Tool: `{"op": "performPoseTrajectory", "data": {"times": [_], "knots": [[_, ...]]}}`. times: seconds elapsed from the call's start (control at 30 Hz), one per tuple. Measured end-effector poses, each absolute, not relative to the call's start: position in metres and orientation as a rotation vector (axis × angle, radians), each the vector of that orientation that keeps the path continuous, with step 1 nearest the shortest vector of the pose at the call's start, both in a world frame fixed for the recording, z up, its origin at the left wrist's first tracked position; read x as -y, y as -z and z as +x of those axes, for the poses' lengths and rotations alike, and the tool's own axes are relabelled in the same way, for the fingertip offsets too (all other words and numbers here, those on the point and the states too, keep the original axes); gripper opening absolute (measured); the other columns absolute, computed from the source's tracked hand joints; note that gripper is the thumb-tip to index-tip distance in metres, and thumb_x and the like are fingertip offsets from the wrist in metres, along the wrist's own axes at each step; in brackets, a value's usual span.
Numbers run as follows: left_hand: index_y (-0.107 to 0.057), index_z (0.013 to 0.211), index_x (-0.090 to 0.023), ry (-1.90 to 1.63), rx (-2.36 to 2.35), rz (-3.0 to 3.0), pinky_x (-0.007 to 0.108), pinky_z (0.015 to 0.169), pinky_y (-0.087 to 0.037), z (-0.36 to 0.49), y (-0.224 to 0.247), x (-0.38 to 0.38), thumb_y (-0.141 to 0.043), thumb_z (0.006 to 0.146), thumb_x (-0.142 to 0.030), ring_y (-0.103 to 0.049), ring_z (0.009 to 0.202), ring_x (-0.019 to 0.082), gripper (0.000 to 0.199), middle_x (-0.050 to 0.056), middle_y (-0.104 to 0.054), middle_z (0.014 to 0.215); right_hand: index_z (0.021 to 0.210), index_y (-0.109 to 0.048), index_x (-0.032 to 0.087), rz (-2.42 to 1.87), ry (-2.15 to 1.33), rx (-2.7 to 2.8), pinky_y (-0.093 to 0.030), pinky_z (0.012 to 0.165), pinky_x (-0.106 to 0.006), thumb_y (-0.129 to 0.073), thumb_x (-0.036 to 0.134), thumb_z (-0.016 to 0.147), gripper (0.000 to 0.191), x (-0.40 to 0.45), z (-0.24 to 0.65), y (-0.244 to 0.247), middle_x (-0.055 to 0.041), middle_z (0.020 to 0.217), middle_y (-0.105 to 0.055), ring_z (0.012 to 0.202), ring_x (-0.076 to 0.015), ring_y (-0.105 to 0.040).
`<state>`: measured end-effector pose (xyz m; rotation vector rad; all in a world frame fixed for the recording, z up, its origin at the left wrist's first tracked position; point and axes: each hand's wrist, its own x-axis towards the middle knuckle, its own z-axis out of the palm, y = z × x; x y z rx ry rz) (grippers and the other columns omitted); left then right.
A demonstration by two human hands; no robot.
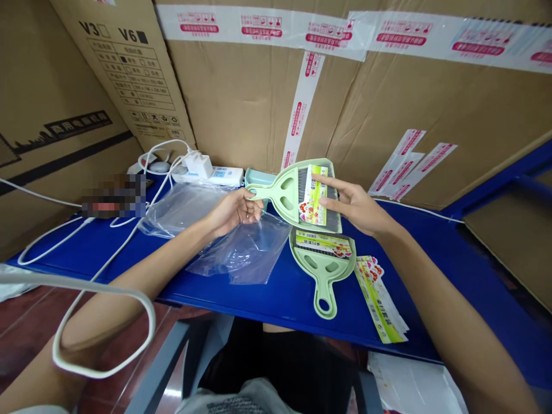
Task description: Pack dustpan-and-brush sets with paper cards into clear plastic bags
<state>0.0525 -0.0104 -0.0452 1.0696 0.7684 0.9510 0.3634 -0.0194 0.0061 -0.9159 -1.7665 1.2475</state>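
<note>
Item: pale green plastic hand brush with grey bristles [297,192], held in the air above the blue worktop [431,253], handle to the person's left, bristles to the right.

Left hand [235,211]: clenched on the brush handle, fingers wrapped round its end.

Right hand [351,202]: fingers extended, pressing a yellow-green printed paper label [314,194] against the bristles; it rests on the label and does not close round anything.

Beneath: matching pale green plastic dustpan [322,261] flat on the worktop, a second label across it, its looped handle pointing to the near edge. Clear plastic bags [241,250] lie just left of it; a stack of spare printed labels [382,302] lies just right, its lower end close to the near edge.

Risks, as judged: the label is pinned only by fingertips, so it may slide off the bristles or crease if the pressure eases. The spare labels could be swept off the near edge by the right forearm. A white cable [103,322] loops in front of the left forearm and could snag it on a pull back. The slick bags may shift under a resting wrist.

Room: cardboard walls [241,109] close the back and left, with a white power strip [215,174] and plugs in the far corner. Bare blue surface lies to the right of the dustpan, the freest ground for setting things down
</note>
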Motion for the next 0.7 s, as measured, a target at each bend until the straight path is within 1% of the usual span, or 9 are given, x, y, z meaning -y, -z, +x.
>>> {"op": "performPoseTrajectory", "data": {"times": [0.07, 0.13, 0.2, 0.23, 0.3, 0.37, 0.53, 0.6, 0.7], "knots": [[-0.071, 0.07, -0.012, -0.96, -0.766, 1.09, 0.022, 0.045, -0.039, 0.0513, 0.0454, 0.0098, -0.056, 0.081, -0.033, -0.055, 0.048, 0.014, 0.029, 0.01, -0.066, 0.057, 0.151, -0.065, 0.033, -0.94, -1.301, 1.798, -0.061, 0.108, -0.06, -0.093, 0.033, 0.078, 0.079, 0.0203, 0.3659, -0.0087, -0.0055, 0.13, -0.077, 0.123, -0.0331, -0.07], [-0.071, 0.071, -0.011, -0.958, -0.778, 1.109, 0.022, 0.045, -0.039, 0.0502, 0.046, 0.0093, -0.056, 0.082, -0.034, -0.056, 0.048, 0.014, 0.03, 0.01, -0.066, 0.058, 0.156, -0.06, 0.034, -0.967, -1.365, 1.813, -0.068, 0.095, -0.059, -0.094, 0.03, 0.075, 0.088, 0.0208, 0.3689, -0.0107, -0.0055, 0.126, -0.078, 0.114, -0.0335, -0.073], [-0.071, 0.072, -0.012, -0.953, -0.801, 1.121, 0.022, 0.045, -0.039, 0.0494, 0.0464, 0.0092, -0.056, 0.083, -0.035, -0.057, 0.048, 0.014, 0.031, 0.01, -0.066, 0.058, 0.158, -0.056, 0.036, -0.974, -1.409, 1.811, -0.07, 0.085, -0.055, -0.093, 0.029, 0.074, 0.093, 0.0208, 0.3712, -0.0114, -0.0056, 0.129, -0.076, 0.108, -0.033, -0.075], [-0.072, 0.072, -0.012, -0.95, -0.811, 1.126, 0.022, 0.045, -0.039, 0.0492, 0.0464, 0.0093, -0.055, 0.084, -0.035, -0.057, 0.048, 0.014, 0.031, 0.01, -0.066, 0.057, 0.159, -0.055, 0.037, -0.964, -1.415, 1.804, -0.071, 0.085, -0.054, -0.093, 0.029, 0.073, 0.094, 0.0208, 0.3719, -0.0115, -0.0056, 0.133, -0.075, 0.109, -0.0328, -0.075], [-0.072, 0.072, -0.012, -0.952, -0.812, 1.135, 0.021, 0.045, -0.04, 0.0492, 0.0461, 0.0097, -0.055, 0.084, -0.034, -0.057, 0.048, 0.014, 0.031, 0.009, -0.066, 0.057, 0.159, -0.053, 0.039, -0.921, -1.4, 1.787, -0.069, 0.089, -0.054, -0.094, 0.028, 0.072, 0.097, 0.0208, 0.3722, -0.0114, -0.0054, 0.14, -0.071, 0.114, -0.0329, -0.073], [-0.072, 0.072, -0.012, -0.961, -0.796, 1.14, 0.021, 0.044, -0.041, 0.0494, 0.0455, 0.0102, -0.055, 0.085, -0.034, -0.056, 0.048, 0.014, 0.03, 0.009, -0.066, 0.057, 0.154, -0.054, 0.04, -0.872, -1.367, 1.77, -0.067, 0.095, -0.055, -0.095, 0.027, 0.071, 0.094, 0.0208, 0.3719, -0.0117, -0.005, 0.143, -0.069, 0.118, -0.0326, -0.072], [-0.072, 0.072, -0.012, -0.98, -0.792, 1.104, 0.021, 0.046, -0.043, 0.05, 0.0441, 0.0107, -0.053, 0.086, -0.032, -0.057, 0.049, 0.013, 0.031, 0.008, -0.066, 0.057, 0.132, -0.065, 0.031, -0.871, -1.331, 1.769, -0.065, 0.099, -0.057, -0.095, 0.028, 0.072, 0.067, 0.0208, 0.3711, -0.0129, -0.0063, 0.133, -0.071, 0.115, -0.0319, -0.073], [-0.071, 0.072, -0.012, -0.975, -0.794, 1.099, 0.021, 0.047, -0.043, 0.0499, 0.0445, 0.0101, -0.053, 0.087, -0.032, -0.057, 0.05, 0.013, 0.031, 0.008, -0.065, 0.058, 0.13, -0.067, 0.028, -0.896, -1.335, 1.757, -0.064, 0.102, -0.058, -0.095, 0.028, 0.071, 0.065, 0.0217, 0.3697, -0.0134, -0.0077, 0.132, -0.071, 0.116, -0.0324, -0.072], [-0.071, 0.073, -0.012, -0.978, -0.772, 1.121, 0.022, 0.047, -0.042, 0.0485, 0.0454, 0.0084, -0.053, 0.09, -0.033, -0.056, 0.05, 0.013, 0.032, 0.007, -0.065, 0.059, 0.132, -0.069, 0.027, -0.922, -1.323, 1.733, -0.063, 0.102, -0.06, -0.096, 0.027, 0.07, 0.068, 0.023, 0.3678, -0.0151, -0.0089, 0.131, -0.071, 0.117, -0.0341, -0.071]]}}
